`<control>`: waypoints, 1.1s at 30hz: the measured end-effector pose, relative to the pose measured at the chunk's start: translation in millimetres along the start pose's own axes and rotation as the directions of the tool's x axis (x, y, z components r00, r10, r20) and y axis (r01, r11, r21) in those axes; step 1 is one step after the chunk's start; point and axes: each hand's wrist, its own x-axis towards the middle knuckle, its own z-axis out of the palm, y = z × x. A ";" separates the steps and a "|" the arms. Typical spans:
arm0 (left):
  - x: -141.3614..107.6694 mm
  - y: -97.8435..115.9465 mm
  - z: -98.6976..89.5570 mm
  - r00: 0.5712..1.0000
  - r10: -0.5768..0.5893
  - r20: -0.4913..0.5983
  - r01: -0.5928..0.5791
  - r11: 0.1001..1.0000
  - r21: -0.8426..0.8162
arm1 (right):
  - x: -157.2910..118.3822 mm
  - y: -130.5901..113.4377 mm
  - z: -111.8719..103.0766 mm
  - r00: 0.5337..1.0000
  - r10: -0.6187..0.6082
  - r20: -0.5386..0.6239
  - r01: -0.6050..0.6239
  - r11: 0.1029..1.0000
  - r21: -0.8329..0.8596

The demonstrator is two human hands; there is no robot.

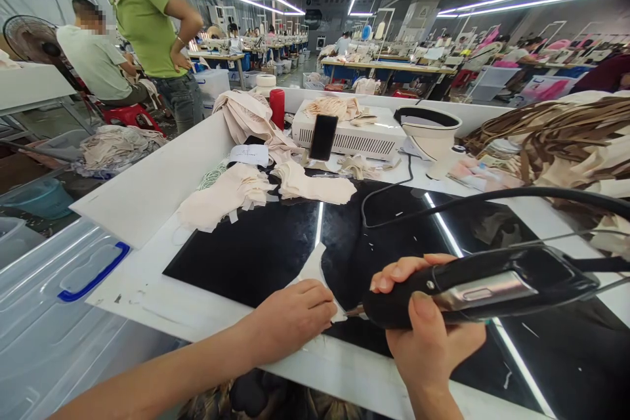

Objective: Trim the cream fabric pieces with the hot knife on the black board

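My left hand point(295, 318) presses a small cream fabric piece point(313, 266) onto the black glossy board point(236, 256), its fingers curled together over the cloth. The fabric's narrow end sticks out beyond my fingers, and part of it is hidden under them. My right hand point(426, 335) is wrapped around a black corded hand tool point(492, 292) with a silver panel. The tool's thin metal tip points left, at the fabric edge beside my left fingertips; whether it touches cannot be made out. Two stacks of cut cream pieces point(226, 195) point(315, 185) lie beyond on the board.
A white vented box point(344, 134), a phone point(323, 138), a red cylinder point(277, 109) and a cream tub point(428, 131) stand at the back. A black cable point(522, 193) runs over the right side. Brown and cream strips point(556, 138) are heaped right. Two people are at left.
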 end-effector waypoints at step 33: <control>-10.7 -4.4 -6.9 0.998 -0.015 0.066 0.014 1.000 0.007 | -1.3 11.6 7.3 0.999 0.049 0.009 -0.050 0.998 0.035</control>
